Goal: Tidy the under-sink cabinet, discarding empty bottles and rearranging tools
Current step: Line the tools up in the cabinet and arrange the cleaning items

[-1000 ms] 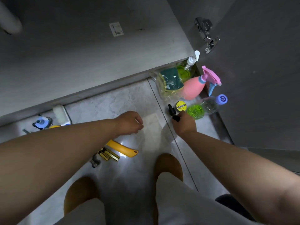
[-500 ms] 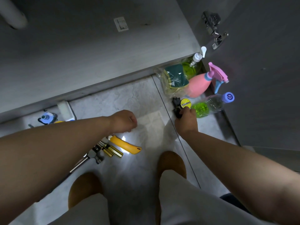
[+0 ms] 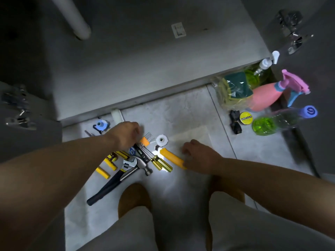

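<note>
Forearms stretch down from both sides to the floor tiles (image 3: 190, 109) before the open cabinet. The left hand (image 3: 126, 135) is knuckles-up over the tool pile, its fingers curled down onto the shafts of the screwdrivers (image 3: 161, 163); whether they pinch them cannot be told. The hammer (image 3: 145, 169) and wrench (image 3: 129, 163) lie just beside. The right hand (image 3: 197, 156), fingers loosely curled, covers one end of the yellow-handled tool (image 3: 171, 157); its grip is hidden. The pink spray bottle (image 3: 266, 96) and clear bottle (image 3: 277, 121) sit well apart, far right.
</note>
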The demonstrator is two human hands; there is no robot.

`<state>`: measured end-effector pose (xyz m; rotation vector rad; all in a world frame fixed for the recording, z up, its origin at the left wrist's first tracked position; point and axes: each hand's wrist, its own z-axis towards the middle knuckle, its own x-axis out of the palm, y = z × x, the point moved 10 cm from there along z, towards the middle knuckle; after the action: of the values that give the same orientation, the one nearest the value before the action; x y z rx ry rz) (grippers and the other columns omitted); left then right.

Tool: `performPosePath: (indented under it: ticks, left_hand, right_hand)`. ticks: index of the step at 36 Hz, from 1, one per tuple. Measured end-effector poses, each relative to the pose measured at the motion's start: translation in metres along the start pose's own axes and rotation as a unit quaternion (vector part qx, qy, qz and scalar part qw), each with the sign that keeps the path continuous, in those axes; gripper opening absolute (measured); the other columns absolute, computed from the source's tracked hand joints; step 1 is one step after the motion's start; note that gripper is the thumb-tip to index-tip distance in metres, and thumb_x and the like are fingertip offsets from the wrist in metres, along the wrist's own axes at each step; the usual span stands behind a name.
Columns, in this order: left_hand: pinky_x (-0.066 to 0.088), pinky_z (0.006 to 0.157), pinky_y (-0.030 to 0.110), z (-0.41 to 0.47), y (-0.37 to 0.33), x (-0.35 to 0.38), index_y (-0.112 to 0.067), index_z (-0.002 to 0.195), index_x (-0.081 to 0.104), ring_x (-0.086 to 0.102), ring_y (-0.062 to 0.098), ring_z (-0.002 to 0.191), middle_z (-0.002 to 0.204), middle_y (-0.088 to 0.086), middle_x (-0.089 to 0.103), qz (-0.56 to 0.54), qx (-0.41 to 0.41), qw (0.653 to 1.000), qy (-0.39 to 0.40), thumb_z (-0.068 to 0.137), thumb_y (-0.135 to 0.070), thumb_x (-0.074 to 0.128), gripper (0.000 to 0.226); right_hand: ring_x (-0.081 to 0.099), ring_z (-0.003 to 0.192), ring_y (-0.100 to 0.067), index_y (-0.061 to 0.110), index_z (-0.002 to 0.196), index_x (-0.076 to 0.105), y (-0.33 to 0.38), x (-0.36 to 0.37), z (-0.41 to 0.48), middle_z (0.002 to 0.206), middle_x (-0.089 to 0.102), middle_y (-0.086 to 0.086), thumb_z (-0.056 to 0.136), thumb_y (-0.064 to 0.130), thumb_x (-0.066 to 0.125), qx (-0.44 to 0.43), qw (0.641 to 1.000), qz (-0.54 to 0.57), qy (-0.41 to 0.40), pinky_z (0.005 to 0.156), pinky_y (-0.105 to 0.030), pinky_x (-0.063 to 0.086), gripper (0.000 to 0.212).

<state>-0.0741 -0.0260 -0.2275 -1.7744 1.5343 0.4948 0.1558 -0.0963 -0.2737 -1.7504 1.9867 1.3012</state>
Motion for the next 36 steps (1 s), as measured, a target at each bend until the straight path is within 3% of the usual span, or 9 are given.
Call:
performPosePath:
  ticks: [4,9,14,20,26,30,36]
  left_hand:
    - [0.052,0.085,0.039,-0.006,0.031,0.003,-0.015,0.114,0.061,0.061,0.029,0.102,0.113,0.01,0.059,0.003,-0.019,1.0,-0.02,0.085,-0.007,0.064,0.03]
    - [0.052,0.087,0.04,-0.006,0.047,0.012,-0.02,0.115,0.059,0.056,0.028,0.106,0.116,0.008,0.051,-0.026,-0.043,0.998,-0.029,0.083,-0.009,0.07,0.036]
    - [0.051,0.089,0.041,0.0,0.058,0.012,-0.02,0.121,0.052,0.054,0.028,0.106,0.118,0.006,0.046,-0.061,-0.065,0.995,-0.049,0.087,-0.01,0.069,0.04]
    - [0.05,0.075,0.04,-0.001,0.069,0.009,-0.013,0.124,0.045,0.059,0.033,0.093,0.115,0.015,0.05,-0.095,-0.093,0.989,-0.071,0.092,-0.009,0.063,0.037]
    - [0.045,0.07,0.036,-0.001,0.067,0.013,-0.018,0.125,0.043,0.06,0.035,0.091,0.114,0.016,0.05,-0.089,-0.08,0.991,-0.064,0.093,-0.01,0.061,0.039]
    - [0.045,0.071,0.036,0.003,0.066,0.013,-0.018,0.124,0.045,0.06,0.034,0.091,0.114,0.016,0.052,-0.084,-0.073,0.992,-0.068,0.094,-0.012,0.062,0.035]
    - [0.046,0.071,0.036,0.007,0.066,0.015,-0.018,0.127,0.047,0.058,0.031,0.092,0.115,0.011,0.047,-0.099,-0.071,0.99,-0.076,0.092,-0.012,0.066,0.04]
  right_hand:
    - [0.062,0.103,-0.034,0.018,0.124,0.046,0.021,0.025,0.006,0.124,0.047,-0.007,0.083,0.044,0.067,-0.019,0.995,-0.096,0.014,0.076,-0.038,0.047,0.052]
    - [0.064,0.106,-0.034,0.021,0.136,0.041,0.025,0.031,0.009,0.127,0.052,-0.006,0.086,0.03,0.062,-0.018,0.99,-0.143,0.009,0.08,-0.043,0.053,0.055]
    - [0.063,0.104,-0.03,0.024,0.132,0.044,0.02,0.025,0.004,0.124,0.055,-0.002,0.084,0.04,0.064,-0.052,0.992,-0.112,0.014,0.08,-0.037,0.051,0.055]
    - [0.062,0.099,-0.021,0.028,0.126,0.049,0.009,0.007,-0.005,0.114,0.058,0.005,0.082,0.045,0.065,-0.062,0.997,-0.034,-0.007,0.082,-0.039,0.052,0.05]
    - [0.052,0.075,-0.017,0.032,0.098,0.043,-0.02,-0.025,-0.005,0.091,0.049,0.008,0.082,0.046,0.067,0.027,0.993,0.012,-0.114,0.065,-0.031,0.039,0.032]
    - [0.059,0.083,-0.03,0.022,0.093,0.047,-0.057,-0.048,-0.003,0.092,0.052,-0.001,0.08,0.041,0.072,0.147,0.977,0.019,-0.156,0.07,-0.036,0.045,0.034]
    - [0.061,0.092,-0.038,0.013,0.094,0.052,-0.087,-0.082,0.014,0.098,0.058,-0.014,0.08,0.031,0.071,0.203,0.958,0.005,-0.201,0.071,-0.038,0.044,0.03]
